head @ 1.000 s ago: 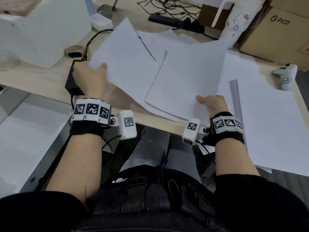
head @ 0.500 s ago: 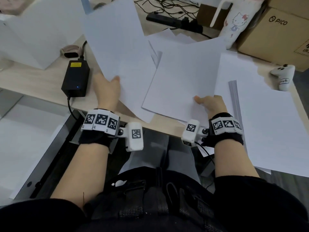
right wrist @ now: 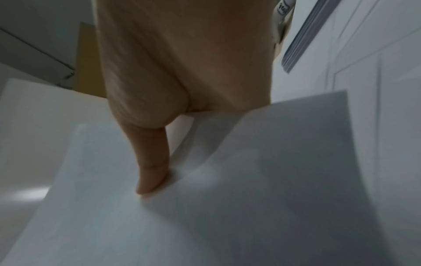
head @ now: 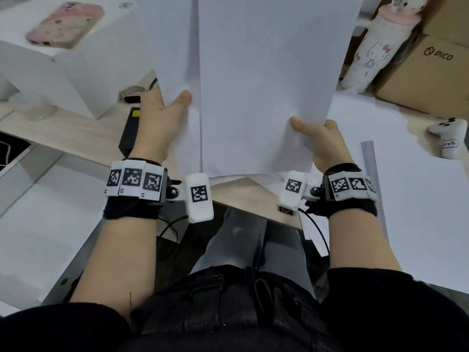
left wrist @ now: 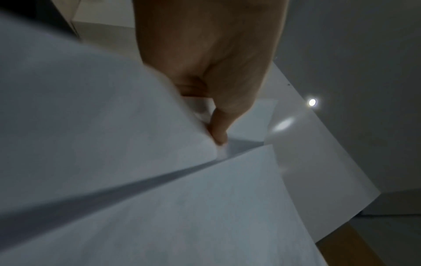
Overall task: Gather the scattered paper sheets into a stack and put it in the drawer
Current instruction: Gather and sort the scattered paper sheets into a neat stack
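Two white paper sheets are lifted up in front of me. My left hand (head: 162, 118) pinches the left sheet (head: 165, 41) near its lower edge, thumb on the near face; in the left wrist view the left hand (left wrist: 214, 111) shows a thumb pressed on this sheet (left wrist: 91, 111). My right hand (head: 317, 138) pinches the larger right sheet (head: 266, 80) at its lower right corner; the right hand (right wrist: 154, 171) lays a thumb on that sheet (right wrist: 250, 198). The right sheet overlaps the left one. More sheets (head: 418, 212) lie on the desk at right. No drawer is in view.
A white box (head: 83, 72) with a pink phone (head: 66, 24) on it stands at the left. A black power adapter (head: 129, 133) lies by my left hand. A cartoon-cat bottle (head: 370, 54), a cardboard box (head: 429, 72) and a white controller (head: 449, 138) sit at the right.
Both hands have lifted their sheets off the desk and brought them together upright in front of me; the left hand swung its sheet in from the left.
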